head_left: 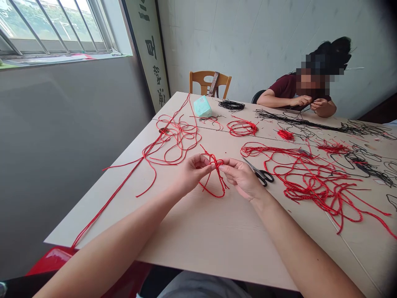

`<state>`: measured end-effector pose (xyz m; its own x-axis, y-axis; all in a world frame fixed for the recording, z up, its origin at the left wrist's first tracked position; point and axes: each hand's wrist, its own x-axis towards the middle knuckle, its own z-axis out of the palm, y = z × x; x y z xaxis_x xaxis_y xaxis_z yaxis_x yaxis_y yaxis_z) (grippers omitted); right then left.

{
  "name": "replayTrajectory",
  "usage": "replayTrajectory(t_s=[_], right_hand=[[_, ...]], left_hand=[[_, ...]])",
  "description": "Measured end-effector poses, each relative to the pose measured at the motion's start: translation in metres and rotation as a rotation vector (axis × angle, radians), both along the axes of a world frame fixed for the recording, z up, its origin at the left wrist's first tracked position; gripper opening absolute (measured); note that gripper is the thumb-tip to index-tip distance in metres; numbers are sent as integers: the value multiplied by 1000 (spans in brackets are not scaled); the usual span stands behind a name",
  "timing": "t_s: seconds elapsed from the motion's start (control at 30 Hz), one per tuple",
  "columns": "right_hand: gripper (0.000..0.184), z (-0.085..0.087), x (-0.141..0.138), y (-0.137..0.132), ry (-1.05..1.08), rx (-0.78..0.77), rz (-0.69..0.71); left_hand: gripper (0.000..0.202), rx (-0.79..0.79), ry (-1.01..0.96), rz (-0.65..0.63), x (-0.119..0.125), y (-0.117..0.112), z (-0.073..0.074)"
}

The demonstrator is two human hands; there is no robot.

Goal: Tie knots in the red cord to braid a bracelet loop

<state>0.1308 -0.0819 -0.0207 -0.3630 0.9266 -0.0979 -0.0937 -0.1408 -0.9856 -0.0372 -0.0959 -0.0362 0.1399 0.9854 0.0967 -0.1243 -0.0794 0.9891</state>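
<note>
Just above the table (198, 231), my left hand (198, 169) and my right hand (238, 174) come together on a red cord (220, 193). Both hands pinch it between thumb and fingers, where it is looped into a knot. A loop and several loose ends hang below the fingertips. Part of the knot is hidden by the fingers. Beside my right hand lie scissors with black handles (263, 176), their blades pointing toward the hand. Long thin red cords (145, 155) are spread to the left of my left hand.
A tangle of twisted red cords (310, 186) covers the right side. Farther back lie a coiled red cord (242, 128), a black cord coil (231, 105), a pale green packet (202, 106) and black cords (297, 120). A co-worker (282, 91) sits across, handling dark cord. A wooden chair (195, 77) stands behind.
</note>
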Motion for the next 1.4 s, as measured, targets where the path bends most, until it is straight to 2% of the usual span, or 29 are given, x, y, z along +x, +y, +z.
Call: replayTrajectory(t_s=[0.23, 0.4, 0.57, 0.73, 0.9, 1.03, 1.17, 1.3, 1.4], right_hand=[[27, 3, -3, -3, -136, 124, -21], [27, 1, -2, -1, -79, 33, -41], [28, -6, -4, 0, 30, -61, -38], [29, -8, -10, -3, 47, -11, -137], [25, -7, -13, -6, 12, 54, -176], [27, -8, -14, -7, -13, 70, -146], [29, -9, -15, -7, -41, 65, -108], [25, -8, -15, -6, -34, 53, -125], [27, -7, -14, -6, -69, 67, -103]], left_hand=[[26, 68, 47, 45, 2, -2, 1], [23, 60, -27, 18, 4, -5, 2], [10, 206, 199, 110, 5, -6, 6], [13, 177, 279, 167, 3, -7, 8], [19, 47, 169, 128, 1, -3, 2], [20, -104, -40, 3, 1, -2, -2], [17, -237, -220, -49, 1, -2, -2], [21, -274, -340, -96, 0, 0, -2], [22, -290, -438, -67, -1, 2, -1]])
